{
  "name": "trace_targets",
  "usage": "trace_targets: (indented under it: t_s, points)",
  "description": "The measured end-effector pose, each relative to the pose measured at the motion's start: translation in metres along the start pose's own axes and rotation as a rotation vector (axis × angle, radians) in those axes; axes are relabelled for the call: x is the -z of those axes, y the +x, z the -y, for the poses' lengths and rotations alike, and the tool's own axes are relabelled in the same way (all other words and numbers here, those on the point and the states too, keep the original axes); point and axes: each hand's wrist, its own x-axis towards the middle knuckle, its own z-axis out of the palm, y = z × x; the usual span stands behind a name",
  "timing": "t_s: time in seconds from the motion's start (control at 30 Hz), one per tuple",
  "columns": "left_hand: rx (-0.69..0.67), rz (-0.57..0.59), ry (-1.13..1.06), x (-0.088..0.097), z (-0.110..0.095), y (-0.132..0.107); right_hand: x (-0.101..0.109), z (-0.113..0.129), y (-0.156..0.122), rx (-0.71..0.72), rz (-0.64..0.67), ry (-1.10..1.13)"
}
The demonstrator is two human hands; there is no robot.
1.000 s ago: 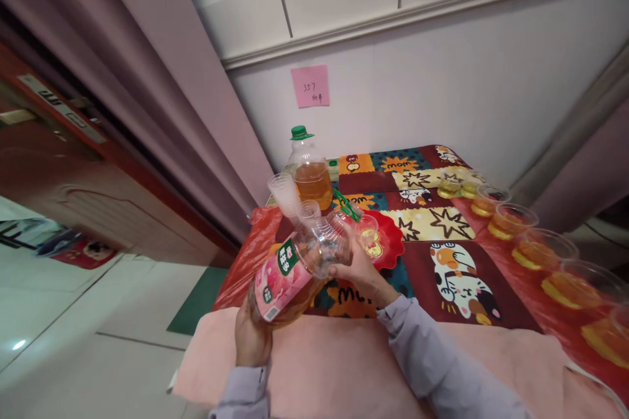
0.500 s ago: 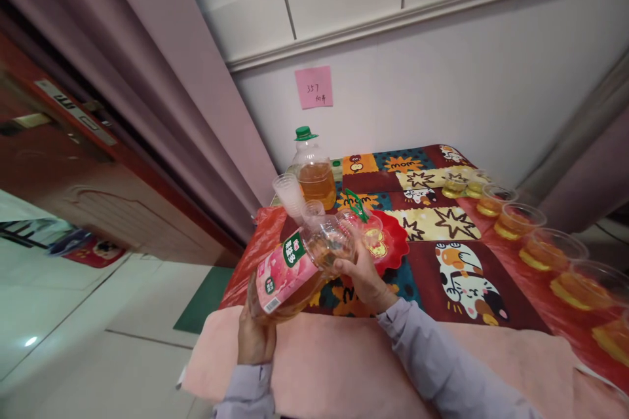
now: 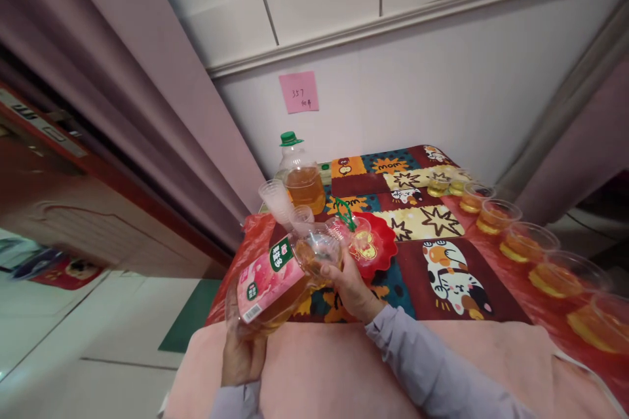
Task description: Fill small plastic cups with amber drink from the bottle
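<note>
I hold a large clear juice bottle (image 3: 272, 285) with a pink label and amber liquid inside. It is tilted, its base low at the left and its neck towards the upper right. My left hand (image 3: 244, 355) is closed under the base. My right hand (image 3: 352, 287) grips it near the neck. A green strap (image 3: 345, 213) stands up by the neck end, over a red scalloped plate (image 3: 386, 245). Just behind the bottle are a leaning stack of clear plastic cups (image 3: 275, 200) and one more clear cup (image 3: 301, 215). The bottle's mouth is hard to make out.
A second bottle (image 3: 305, 186) with a green cap stands at the back left. Several clear cups of yellow liquid (image 3: 523, 242) line the table's right side. A patterned mat (image 3: 417, 281) and pink cloth (image 3: 314, 373) cover the table. A wooden door (image 3: 122, 229) is at left.
The whole view has shifted, so things appear further left. The bottle stays tilted in both hands, its base slightly lower in the picture.
</note>
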Motion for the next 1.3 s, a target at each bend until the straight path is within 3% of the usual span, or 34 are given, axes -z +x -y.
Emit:
trace_targets:
  t_s: [0.13, 0.5, 1.1, 1.3]
  points:
    - [-0.003, -0.019, -0.003, -0.005, -0.004, -0.002, -0.003, 0.0, 0.0, 0.007, 0.014, 0.014]
    - [-0.046, -0.008, 0.043, -0.015, -0.008, -0.005, -0.002, 0.005, 0.0, -0.143, 0.013, 0.018]
    - [-0.059, 0.033, 0.11, -0.035, -0.016, -0.01, 0.001, 0.003, 0.002, -0.155, -0.01, 0.035]
    - [-0.041, 0.052, 0.109, -0.03, -0.014, -0.009, 0.003, 0.001, 0.003, -0.152, -0.024, 0.012]
